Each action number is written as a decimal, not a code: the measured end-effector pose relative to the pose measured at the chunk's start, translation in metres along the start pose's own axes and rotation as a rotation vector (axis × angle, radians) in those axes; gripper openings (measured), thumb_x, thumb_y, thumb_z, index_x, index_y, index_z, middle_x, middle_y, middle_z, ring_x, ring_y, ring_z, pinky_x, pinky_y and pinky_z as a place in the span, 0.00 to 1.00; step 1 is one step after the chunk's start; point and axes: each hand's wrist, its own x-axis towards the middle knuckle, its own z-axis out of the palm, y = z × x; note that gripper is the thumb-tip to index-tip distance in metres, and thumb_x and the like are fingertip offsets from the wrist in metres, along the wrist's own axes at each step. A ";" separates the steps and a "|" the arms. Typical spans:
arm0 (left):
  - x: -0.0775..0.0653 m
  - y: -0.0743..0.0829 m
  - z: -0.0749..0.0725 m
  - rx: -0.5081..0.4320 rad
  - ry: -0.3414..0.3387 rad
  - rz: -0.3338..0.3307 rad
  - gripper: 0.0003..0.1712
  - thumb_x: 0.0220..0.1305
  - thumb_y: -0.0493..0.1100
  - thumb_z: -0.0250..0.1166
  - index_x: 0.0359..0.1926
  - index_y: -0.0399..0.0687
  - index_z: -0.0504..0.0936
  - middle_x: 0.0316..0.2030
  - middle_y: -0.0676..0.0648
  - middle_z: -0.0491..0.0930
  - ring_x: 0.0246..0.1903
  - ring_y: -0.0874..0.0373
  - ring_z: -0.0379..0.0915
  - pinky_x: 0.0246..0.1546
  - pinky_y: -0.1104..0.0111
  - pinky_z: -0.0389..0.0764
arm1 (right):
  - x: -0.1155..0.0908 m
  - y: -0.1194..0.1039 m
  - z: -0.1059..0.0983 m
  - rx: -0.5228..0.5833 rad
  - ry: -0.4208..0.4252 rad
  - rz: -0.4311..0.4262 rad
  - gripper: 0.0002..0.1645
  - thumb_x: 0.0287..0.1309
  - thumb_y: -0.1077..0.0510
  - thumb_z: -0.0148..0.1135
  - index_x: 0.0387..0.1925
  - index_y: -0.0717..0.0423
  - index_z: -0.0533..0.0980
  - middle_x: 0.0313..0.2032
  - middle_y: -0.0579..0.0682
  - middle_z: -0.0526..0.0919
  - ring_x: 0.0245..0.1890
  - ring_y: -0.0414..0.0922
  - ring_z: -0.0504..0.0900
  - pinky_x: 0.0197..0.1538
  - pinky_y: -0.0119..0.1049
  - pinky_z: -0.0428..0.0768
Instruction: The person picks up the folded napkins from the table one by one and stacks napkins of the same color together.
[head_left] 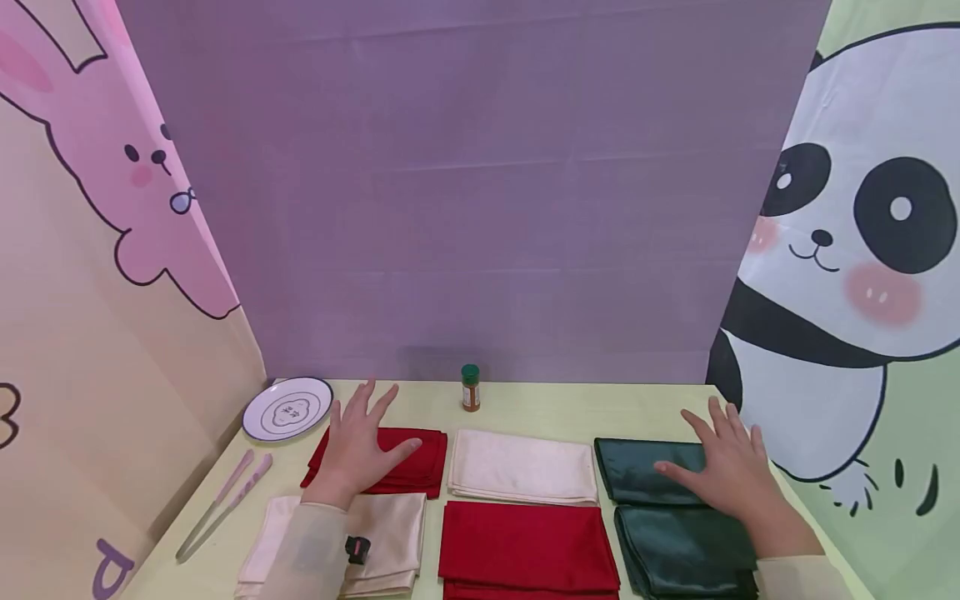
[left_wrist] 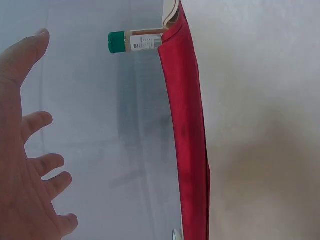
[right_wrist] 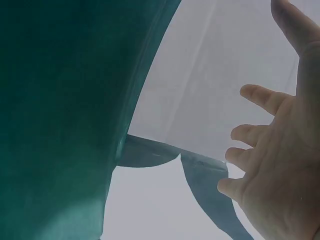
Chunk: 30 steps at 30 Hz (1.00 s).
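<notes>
My left hand is spread over the back red folded cloth, fingers apart, with nothing in it. In the left wrist view the palm and separated fingers show beside the edge of that red cloth. On the right, my right hand is likewise spread, over the dark green folded cloths, overlapping the back one and lying just above the front one in the head view. The right wrist view shows its bare palm and fingers beside dark green cloth.
A white folded cloth lies back centre, a red one before it. Cream and pale pink cloths lie front left. A plate, tongs and a green-capped spice jar stand or lie around them.
</notes>
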 end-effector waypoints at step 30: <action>0.001 0.023 -0.002 -0.077 0.005 0.006 0.55 0.57 0.67 0.75 0.81 0.58 0.62 0.81 0.44 0.52 0.77 0.41 0.52 0.75 0.37 0.52 | -0.033 0.011 -0.013 0.052 0.056 0.025 0.54 0.54 0.31 0.76 0.69 0.62 0.69 0.71 0.76 0.60 0.61 0.81 0.64 0.53 0.80 0.62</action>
